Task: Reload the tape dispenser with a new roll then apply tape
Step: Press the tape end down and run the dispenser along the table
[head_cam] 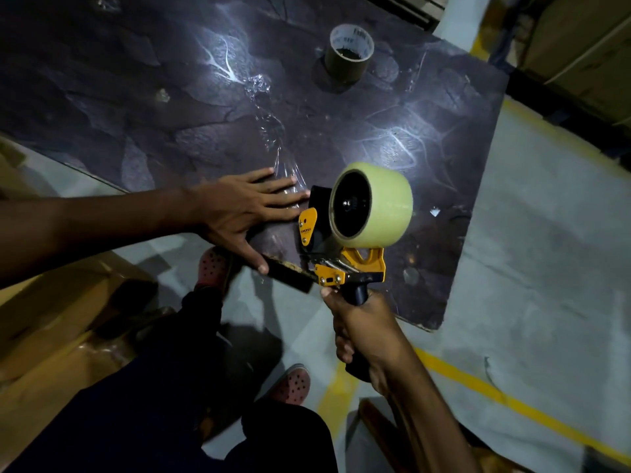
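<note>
My right hand point(362, 332) grips the black handle of a yellow and black tape dispenser point(336, 257), held at the near edge of a dark board point(170, 107). A full pale yellow tape roll point(379, 206) sits on the dispenser's hub. My left hand point(246, 208) lies flat with fingers spread on the board, pressing on a strip of clear tape point(273, 131) that runs crinkled from the fingertips toward the far side. An empty brown cardboard core point(350, 51) stands upright on the board at the back.
The board rests low over a grey floor point(532, 268) with yellow lines. Cardboard boxes point(51, 319) lie at the left, more stacked at the far right. My dark trousers and red perforated clogs point(213, 268) are below the board's edge.
</note>
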`<move>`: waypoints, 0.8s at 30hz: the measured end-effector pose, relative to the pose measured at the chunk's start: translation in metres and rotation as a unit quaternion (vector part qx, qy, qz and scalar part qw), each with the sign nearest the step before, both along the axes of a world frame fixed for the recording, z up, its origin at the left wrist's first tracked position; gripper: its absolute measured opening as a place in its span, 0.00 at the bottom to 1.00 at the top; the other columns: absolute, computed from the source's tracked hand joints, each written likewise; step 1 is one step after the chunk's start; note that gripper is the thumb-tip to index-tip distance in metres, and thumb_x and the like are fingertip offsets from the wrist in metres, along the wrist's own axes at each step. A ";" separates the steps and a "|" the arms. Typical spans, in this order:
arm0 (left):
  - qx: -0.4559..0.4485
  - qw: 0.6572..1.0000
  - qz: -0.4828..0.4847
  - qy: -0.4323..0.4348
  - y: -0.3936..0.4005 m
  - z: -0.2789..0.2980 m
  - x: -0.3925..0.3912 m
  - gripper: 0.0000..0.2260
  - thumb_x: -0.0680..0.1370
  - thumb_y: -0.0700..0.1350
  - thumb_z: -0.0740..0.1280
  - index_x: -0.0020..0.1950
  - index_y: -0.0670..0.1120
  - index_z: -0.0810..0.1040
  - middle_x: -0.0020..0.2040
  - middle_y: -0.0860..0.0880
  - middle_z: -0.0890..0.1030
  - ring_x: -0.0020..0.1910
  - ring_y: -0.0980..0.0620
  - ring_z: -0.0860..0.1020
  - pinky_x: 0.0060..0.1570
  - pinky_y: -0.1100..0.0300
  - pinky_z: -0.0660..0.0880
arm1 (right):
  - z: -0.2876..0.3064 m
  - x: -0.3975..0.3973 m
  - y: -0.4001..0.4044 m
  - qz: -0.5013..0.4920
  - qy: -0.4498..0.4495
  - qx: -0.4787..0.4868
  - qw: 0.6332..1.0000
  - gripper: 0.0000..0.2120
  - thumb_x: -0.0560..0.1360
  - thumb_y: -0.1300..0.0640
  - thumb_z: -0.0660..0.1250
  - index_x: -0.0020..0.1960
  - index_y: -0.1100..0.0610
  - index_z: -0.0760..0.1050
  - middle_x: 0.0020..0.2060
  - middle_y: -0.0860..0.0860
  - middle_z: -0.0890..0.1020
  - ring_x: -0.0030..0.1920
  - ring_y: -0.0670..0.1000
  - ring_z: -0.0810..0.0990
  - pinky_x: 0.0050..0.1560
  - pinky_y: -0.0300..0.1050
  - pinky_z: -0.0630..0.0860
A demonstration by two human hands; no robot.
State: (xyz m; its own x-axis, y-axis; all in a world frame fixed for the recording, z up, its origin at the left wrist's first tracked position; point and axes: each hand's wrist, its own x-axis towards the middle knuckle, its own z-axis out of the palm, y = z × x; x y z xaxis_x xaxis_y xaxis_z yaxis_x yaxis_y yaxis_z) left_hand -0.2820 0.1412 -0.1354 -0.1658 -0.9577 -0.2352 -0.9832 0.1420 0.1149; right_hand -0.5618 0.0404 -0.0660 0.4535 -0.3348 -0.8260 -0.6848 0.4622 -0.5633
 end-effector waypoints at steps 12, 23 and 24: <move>0.037 0.999 -0.010 -0.008 0.008 -0.001 -0.034 0.57 0.67 0.87 0.46 0.87 0.53 0.47 0.86 0.49 0.41 0.87 0.41 0.45 0.84 0.38 0.46 | 0.001 -0.036 0.013 -0.021 0.010 0.011 1.000 0.20 0.84 0.56 0.68 0.38 0.55 0.63 0.24 0.51 0.59 0.20 0.51 0.57 0.23 0.40 0.59; 0.050 0.999 -0.019 -0.001 0.008 -0.006 -0.059 0.61 0.64 0.88 0.50 0.87 0.53 0.40 0.87 0.50 0.41 0.87 0.42 0.41 0.84 0.40 0.42 | -0.004 -0.081 0.026 -0.062 0.022 0.024 0.998 0.23 0.82 0.57 0.70 0.35 0.55 0.61 0.21 0.50 0.61 0.18 0.49 0.57 0.25 0.41 0.57; 0.050 0.999 -0.019 0.002 0.008 -0.006 -0.061 0.61 0.64 0.89 0.50 0.87 0.53 0.40 0.88 0.50 0.41 0.87 0.42 0.41 0.84 0.40 0.41 | -0.005 -0.085 0.028 -0.063 0.024 0.024 0.997 0.22 0.82 0.56 0.71 0.35 0.55 0.62 0.20 0.50 0.61 0.18 0.50 0.58 0.25 0.41 0.57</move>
